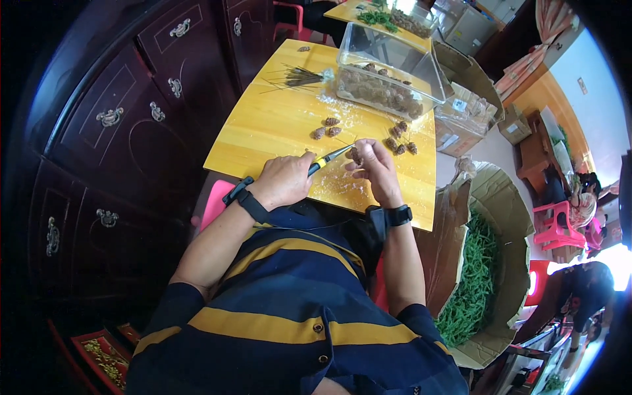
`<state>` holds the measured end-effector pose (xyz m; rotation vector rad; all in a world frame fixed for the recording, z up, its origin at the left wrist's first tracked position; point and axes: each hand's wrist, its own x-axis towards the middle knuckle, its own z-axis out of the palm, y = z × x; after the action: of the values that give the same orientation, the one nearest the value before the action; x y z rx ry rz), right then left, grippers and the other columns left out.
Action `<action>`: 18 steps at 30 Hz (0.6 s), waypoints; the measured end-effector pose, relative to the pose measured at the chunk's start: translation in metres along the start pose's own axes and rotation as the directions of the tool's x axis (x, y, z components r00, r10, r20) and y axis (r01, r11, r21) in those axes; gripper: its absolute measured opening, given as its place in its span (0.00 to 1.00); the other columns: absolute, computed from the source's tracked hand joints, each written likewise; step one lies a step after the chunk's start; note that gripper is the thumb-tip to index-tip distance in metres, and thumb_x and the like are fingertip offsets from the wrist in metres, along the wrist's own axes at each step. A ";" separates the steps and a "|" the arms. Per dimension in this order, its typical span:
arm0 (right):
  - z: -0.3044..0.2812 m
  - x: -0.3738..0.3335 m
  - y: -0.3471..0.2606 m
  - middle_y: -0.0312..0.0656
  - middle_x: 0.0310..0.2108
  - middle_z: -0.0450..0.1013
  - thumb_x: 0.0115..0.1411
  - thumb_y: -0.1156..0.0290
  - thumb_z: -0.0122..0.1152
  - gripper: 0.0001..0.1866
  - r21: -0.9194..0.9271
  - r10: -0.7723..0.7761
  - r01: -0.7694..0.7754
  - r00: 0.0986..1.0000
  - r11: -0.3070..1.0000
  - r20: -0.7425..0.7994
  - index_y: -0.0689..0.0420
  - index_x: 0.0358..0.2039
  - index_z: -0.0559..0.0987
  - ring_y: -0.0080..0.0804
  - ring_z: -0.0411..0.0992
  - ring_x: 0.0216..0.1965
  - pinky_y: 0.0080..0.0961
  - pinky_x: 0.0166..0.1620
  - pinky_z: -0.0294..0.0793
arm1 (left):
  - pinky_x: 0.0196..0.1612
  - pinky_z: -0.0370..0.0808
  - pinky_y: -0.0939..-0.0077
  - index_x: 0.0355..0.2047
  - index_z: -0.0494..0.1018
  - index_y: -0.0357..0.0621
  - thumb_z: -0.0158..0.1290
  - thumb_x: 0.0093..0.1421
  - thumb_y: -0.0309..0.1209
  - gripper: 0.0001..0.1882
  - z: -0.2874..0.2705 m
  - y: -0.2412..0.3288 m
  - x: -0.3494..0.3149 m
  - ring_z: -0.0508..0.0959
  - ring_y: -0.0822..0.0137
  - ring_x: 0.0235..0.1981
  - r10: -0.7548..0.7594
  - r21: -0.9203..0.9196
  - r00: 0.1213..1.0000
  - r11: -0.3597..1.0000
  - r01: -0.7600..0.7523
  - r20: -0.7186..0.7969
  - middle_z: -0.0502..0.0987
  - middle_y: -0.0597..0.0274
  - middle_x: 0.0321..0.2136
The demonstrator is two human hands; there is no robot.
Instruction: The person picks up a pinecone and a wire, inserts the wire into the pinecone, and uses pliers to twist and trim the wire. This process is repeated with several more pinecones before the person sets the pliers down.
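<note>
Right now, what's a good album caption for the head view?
Left hand grips pliers while right hand holds a pine cone.

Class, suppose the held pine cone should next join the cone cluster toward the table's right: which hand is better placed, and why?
Probably the right hand: it holds the pine cone and is nearer that cluster. The left hand grips the pliers.

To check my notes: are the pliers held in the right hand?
No, the left hand grips the pliers, while the right hand holds a pine cone.
</note>
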<state>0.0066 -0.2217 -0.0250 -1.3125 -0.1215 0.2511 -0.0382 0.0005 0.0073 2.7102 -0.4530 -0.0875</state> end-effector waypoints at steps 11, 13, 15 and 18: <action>-0.010 0.007 0.012 0.33 0.30 0.77 0.64 0.64 0.61 0.09 -0.366 -0.129 0.119 0.992 0.923 -0.001 0.57 0.35 0.79 0.19 0.74 0.29 0.15 0.32 0.70 | 0.38 0.74 0.47 0.40 0.70 0.38 0.48 0.61 0.33 0.11 0.010 -0.003 -0.001 0.78 0.40 0.34 -0.014 -0.032 1.000 0.999 0.013 -0.013 0.78 0.39 0.29; -0.012 0.005 0.008 0.33 0.30 0.77 0.66 0.62 0.58 0.11 -0.302 -0.087 0.099 0.995 0.948 0.050 0.57 0.35 0.78 0.19 0.74 0.29 0.16 0.33 0.71 | 0.38 0.74 0.47 0.40 0.70 0.39 0.47 0.61 0.33 0.12 0.009 -0.005 0.000 0.78 0.39 0.34 -0.009 -0.039 1.000 0.999 0.008 -0.005 0.78 0.39 0.29; -0.016 0.004 0.006 0.33 0.30 0.77 0.66 0.60 0.57 0.12 -0.268 -0.069 0.087 0.995 0.959 0.077 0.57 0.35 0.78 0.19 0.74 0.29 0.16 0.34 0.71 | 0.38 0.73 0.46 0.39 0.70 0.39 0.47 0.61 0.34 0.12 0.007 -0.005 0.001 0.78 0.39 0.34 -0.002 -0.058 1.000 0.998 0.003 0.017 0.78 0.39 0.29; -0.021 0.004 0.004 0.33 0.29 0.76 0.69 0.57 0.52 0.16 -0.234 0.002 0.036 0.987 0.972 0.162 0.57 0.37 0.77 0.20 0.74 0.28 0.17 0.35 0.73 | 0.38 0.73 0.46 0.39 0.70 0.39 0.47 0.61 0.34 0.12 0.004 -0.003 0.000 0.78 0.39 0.33 0.013 -0.055 0.999 0.998 -0.011 0.037 0.77 0.39 0.28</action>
<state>0.0149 -0.2392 -0.0348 -1.5266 -0.3072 0.3360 -0.0381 0.0020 0.0026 2.6562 -0.4705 -0.1458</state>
